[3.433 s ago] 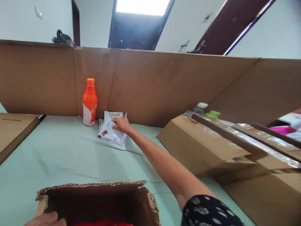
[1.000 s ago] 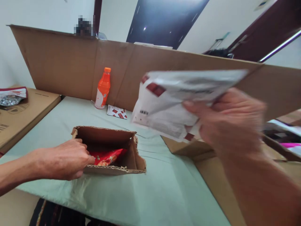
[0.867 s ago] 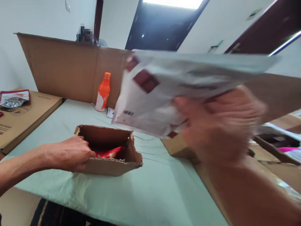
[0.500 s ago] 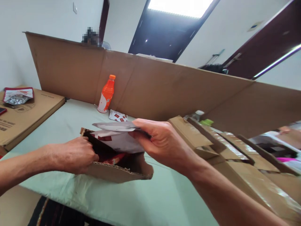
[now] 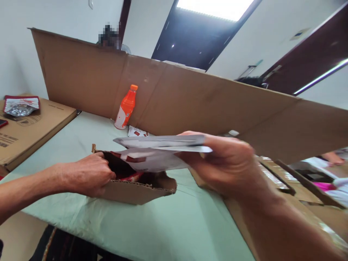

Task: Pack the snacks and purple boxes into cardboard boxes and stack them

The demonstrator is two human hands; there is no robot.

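My right hand [image 5: 225, 163] pinches a white-grey packet [image 5: 163, 159] with dark red squares, holding it above the open cardboard box [image 5: 130, 192]. My left hand [image 5: 89, 174] is closed over the box's left rim, its fingertips hidden inside. Down in the box lies a red item [image 5: 133, 177], mostly covered by the packet and the walls. Behind the box, a similar white packet [image 5: 138, 131] with red squares lies on the pale green tabletop [image 5: 163, 221]. An orange bottle [image 5: 126, 107] stands near it.
A tall cardboard panel [image 5: 185, 98] runs along the back. At left, a flat carton [image 5: 54, 116] bears a silver-and-red pouch [image 5: 21, 106] and a phone [image 5: 3, 124]. Cardboard boxes [image 5: 301, 197] stand at right; another person's hand [image 5: 333, 158] shows beyond them.
My right hand has moved right and nearer the camera, raising the packet farther out of the box. My left hand stays on the box rim. The view has shifted slightly.
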